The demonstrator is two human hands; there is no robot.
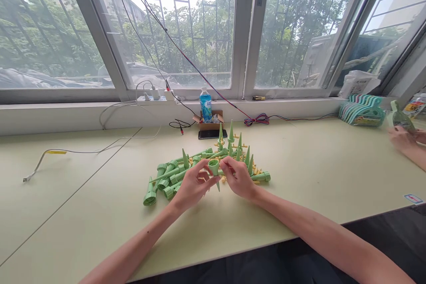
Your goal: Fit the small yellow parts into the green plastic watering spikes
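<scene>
My left hand (195, 184) grips a green plastic plant watering spike (214, 167), its round open cup facing up and its point down. My right hand (238, 177) is closed in a pinch at the spike's right side; whatever its fingertips hold is hidden. Around and behind both hands lies a heap of more green watering spikes (171, 176), some on their sides, several standing point up. Small yellow valve pieces (257, 171) are scattered among them, and some stick out from the standing spikes.
Behind the heap are a black phone (212, 134), a small cardboard box (218, 125) and a blue-liquid bottle (206, 105). A white cable (89, 152) crosses the left side. At the far right, another person's hands (404, 137) hold a green item beside stacked green packs (362, 111).
</scene>
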